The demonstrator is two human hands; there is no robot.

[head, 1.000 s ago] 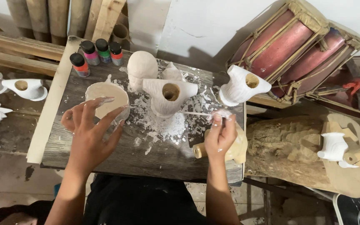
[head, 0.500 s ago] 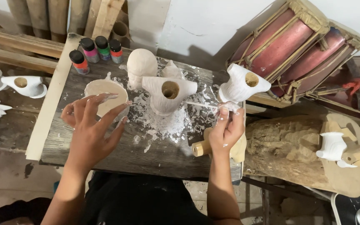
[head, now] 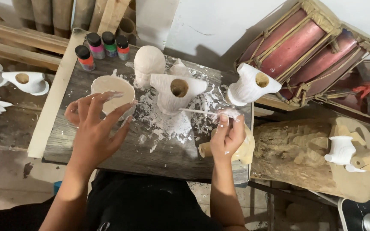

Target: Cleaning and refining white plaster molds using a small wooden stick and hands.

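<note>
Right hand pinches a thin stick by the hollow white torso figure; left hand hovers, fingers spread, over the plaster bowl.

The right hand has its fingers closed on a thin white-coated stick, whose tip points at the white torso figure at the centre of the bench. The left hand is spread, gripping nothing, just left of the torso above the shallow bowl. The torso looks like brittle plaster: light, chalky, likely to chip; best held low around its body, not by the thin shoulder stubs. The stick looks light and springy, slick with wet plaster. Behind and left of the torso, four small paint bottles stand, with black caps and orange, pink, green and maroon bodies.
</note>
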